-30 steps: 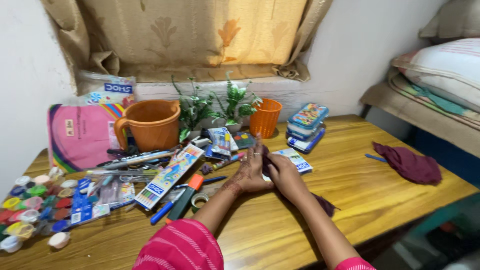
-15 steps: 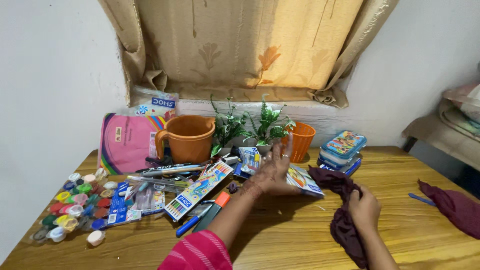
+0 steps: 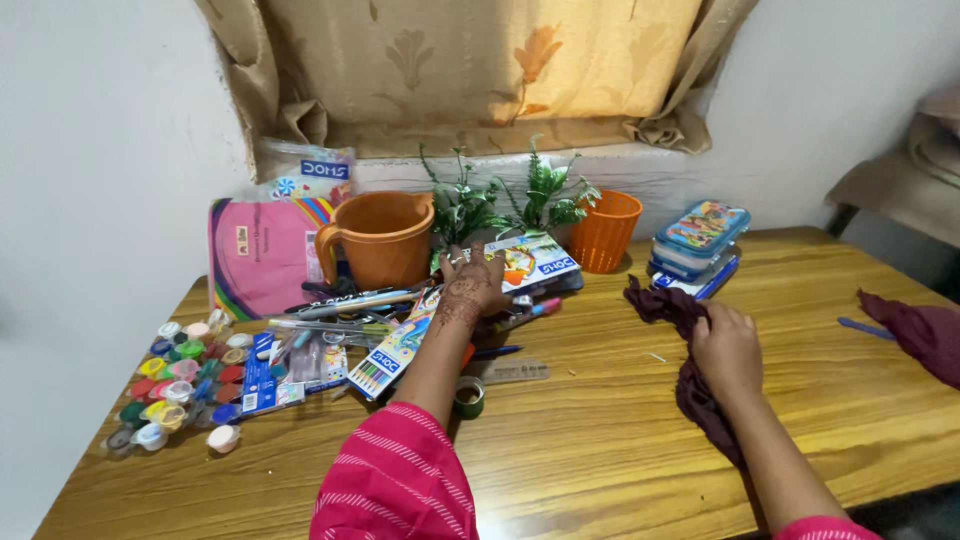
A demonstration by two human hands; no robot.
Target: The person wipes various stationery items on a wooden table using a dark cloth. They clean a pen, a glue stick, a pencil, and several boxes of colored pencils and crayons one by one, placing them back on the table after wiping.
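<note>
The wooden table (image 3: 600,450) is the big thing here, and everything sits on it. Nearest, at the front of the table, two arms in pink sleeves (image 3: 395,480) reach out.

The right hand (image 3: 727,345) is on the right side of the table. It is closed around a dark purple cloth (image 3: 690,385), which lies bunched up under it and trails along the arm. It looks like a wiping cloth, but the wood around it shows no clear wiped part, so that job seems only just started.

The left hand (image 3: 470,285) is near the middle of the table, further back. Its fingers are spread and lie flat on the pile of pens and boxes. It is pressing or touching, not gripping, as far as I can tell. Just in front of its arm sit a roll of tape (image 3: 468,397) and a clear ruler (image 3: 515,372).

On the left side of the table are many little paint pots (image 3: 175,385) and a long pencil box (image 3: 395,345). They are mixed up, so the tidying looks mostly still to do.

At the back of the table stand an orange jug (image 3: 385,240), green plants (image 3: 500,205), a small orange basket (image 3: 605,232) and stacked pencil cases (image 3: 700,240). Another purple cloth (image 3: 915,330) lies at the far right edge.
</note>
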